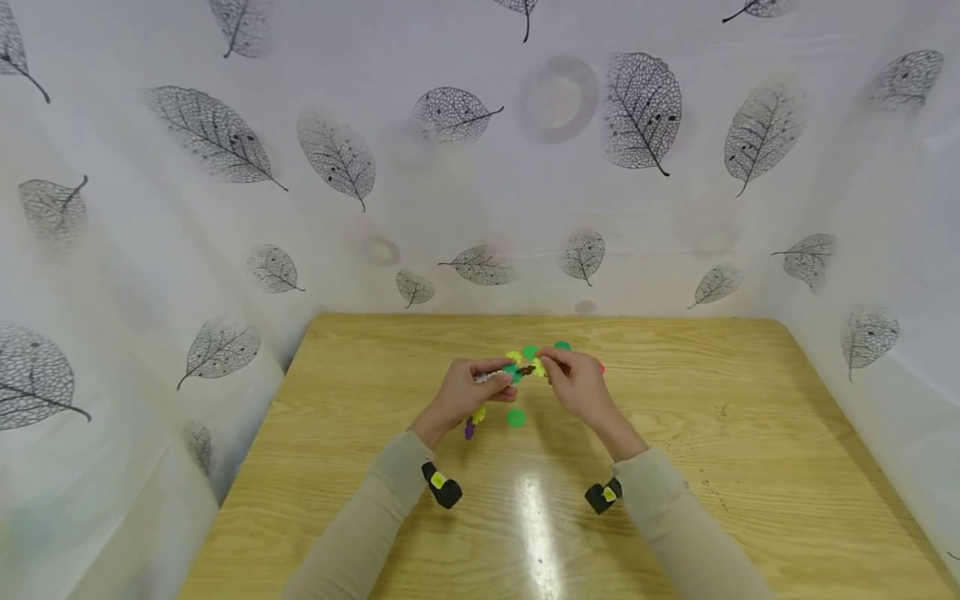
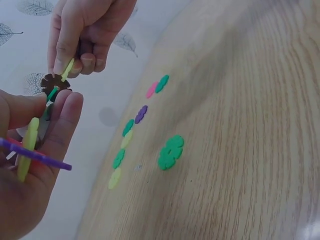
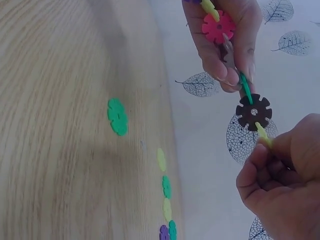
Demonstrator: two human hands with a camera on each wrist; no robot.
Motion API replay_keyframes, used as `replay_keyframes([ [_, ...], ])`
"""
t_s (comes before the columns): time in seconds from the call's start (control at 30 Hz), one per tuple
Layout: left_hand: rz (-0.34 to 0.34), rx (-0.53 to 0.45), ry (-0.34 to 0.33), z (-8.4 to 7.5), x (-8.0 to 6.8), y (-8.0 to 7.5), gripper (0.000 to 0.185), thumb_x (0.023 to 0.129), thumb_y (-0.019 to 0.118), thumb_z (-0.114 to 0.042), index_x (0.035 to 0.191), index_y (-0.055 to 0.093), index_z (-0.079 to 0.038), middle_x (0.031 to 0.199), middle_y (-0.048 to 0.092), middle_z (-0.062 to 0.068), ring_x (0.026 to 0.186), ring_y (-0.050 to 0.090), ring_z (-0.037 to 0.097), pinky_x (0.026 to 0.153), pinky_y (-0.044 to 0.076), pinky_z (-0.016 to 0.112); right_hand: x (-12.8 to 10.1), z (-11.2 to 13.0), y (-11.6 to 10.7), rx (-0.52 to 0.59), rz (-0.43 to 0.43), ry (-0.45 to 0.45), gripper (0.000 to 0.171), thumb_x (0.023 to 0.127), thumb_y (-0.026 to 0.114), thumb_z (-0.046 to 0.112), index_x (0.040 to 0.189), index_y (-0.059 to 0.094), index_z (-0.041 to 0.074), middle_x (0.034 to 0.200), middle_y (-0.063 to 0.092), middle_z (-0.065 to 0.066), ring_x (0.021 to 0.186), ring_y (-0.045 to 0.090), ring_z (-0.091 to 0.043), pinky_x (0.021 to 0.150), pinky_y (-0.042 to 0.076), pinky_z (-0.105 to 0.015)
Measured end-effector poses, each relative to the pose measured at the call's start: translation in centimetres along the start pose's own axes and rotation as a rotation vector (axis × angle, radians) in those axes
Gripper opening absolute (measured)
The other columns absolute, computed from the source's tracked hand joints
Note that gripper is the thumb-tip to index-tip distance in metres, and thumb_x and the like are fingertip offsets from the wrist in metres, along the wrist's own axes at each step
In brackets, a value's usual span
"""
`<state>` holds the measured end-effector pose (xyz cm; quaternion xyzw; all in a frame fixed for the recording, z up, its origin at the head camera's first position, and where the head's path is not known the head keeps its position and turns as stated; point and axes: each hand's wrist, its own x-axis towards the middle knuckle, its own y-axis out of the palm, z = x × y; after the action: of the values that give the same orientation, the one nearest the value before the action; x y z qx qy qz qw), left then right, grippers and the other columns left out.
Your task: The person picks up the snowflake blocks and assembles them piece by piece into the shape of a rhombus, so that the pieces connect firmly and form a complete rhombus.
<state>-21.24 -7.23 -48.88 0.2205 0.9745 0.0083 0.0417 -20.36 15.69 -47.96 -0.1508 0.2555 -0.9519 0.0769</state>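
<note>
A chain of slotted plastic flower-shaped discs stretches between the two hands above the table. My left hand [image 1: 463, 392] holds it with thumb and fingers around a green disc [image 3: 245, 86]. A brown disc [image 3: 244, 114] joins that green one at the front end. Further back, near the palm, are a pink disc [image 3: 212, 31], a yellow disc [image 2: 31, 135] and a purple disc [image 2: 50, 160]. With thumb and fingertips, my right hand [image 1: 581, 385] pinches another yellow disc [image 3: 264, 136]. Its edge meets a slot of the brown disc.
A loose green disc [image 2: 167, 156] lies on the wooden table [image 1: 750, 467], nearer the person. Behind it, along the far edge, runs a row of several discs, among them a purple disc [image 2: 141, 114] and a pink disc [image 2: 151, 90]. A leaf-patterned curtain [image 1: 480, 192] surrounds the table.
</note>
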Motion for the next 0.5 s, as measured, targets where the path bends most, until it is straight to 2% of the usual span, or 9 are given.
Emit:
replay_keyframes([
  [0.17,0.011,-0.004,-0.002,0.2,0.0,0.1,0.04,0.106,0.06,-0.004,0.144,0.056,0.011,0.119,0.069,0.039,0.085,0.078,0.009,0.099,0.061,0.053,0.1,-0.1,-0.8,-0.035,0.051,-0.032,0.025,0.108,0.057,0.007,0.123,0.072,-0.006,0.076,0.063,-0.014,0.059,0.047,-0.009,0.052,0.042,-0.023],
  [0.3,0.02,-0.014,-0.009,0.4,0.2,0.1,0.04,0.106,0.061,-0.006,0.144,0.058,0.008,0.12,0.068,0.04,0.086,0.078,0.011,0.094,0.065,0.043,0.3,-0.1,-1.3,-0.059,0.063,-0.039,0.025,0.108,0.058,0.007,0.124,0.072,-0.006,0.079,0.065,-0.018,0.062,0.05,-0.01,0.054,0.045,-0.024],
  [0.4,0.017,-0.017,-0.013,0.4,0.3,0.1,0.04,0.106,0.062,-0.006,0.144,0.059,0.007,0.117,0.071,0.036,0.087,0.079,0.012,0.095,0.064,0.045,0.3,0.0,-1.4,-0.067,0.061,-0.044,0.025,0.108,0.057,0.008,0.123,0.073,-0.004,0.081,0.066,-0.019,0.063,0.051,-0.01,0.055,0.045,-0.024],
  [0.5,0.005,-0.014,-0.009,0.3,0.4,0.2,0.04,0.106,0.062,-0.006,0.144,0.058,0.007,0.114,0.074,0.031,0.086,0.079,0.012,0.099,0.061,0.053,0.3,0.2,-1.3,-0.061,0.047,-0.05,0.024,0.108,0.057,0.007,0.122,0.073,-0.003,0.079,0.065,-0.018,0.061,0.05,-0.009,0.053,0.045,-0.024],
])
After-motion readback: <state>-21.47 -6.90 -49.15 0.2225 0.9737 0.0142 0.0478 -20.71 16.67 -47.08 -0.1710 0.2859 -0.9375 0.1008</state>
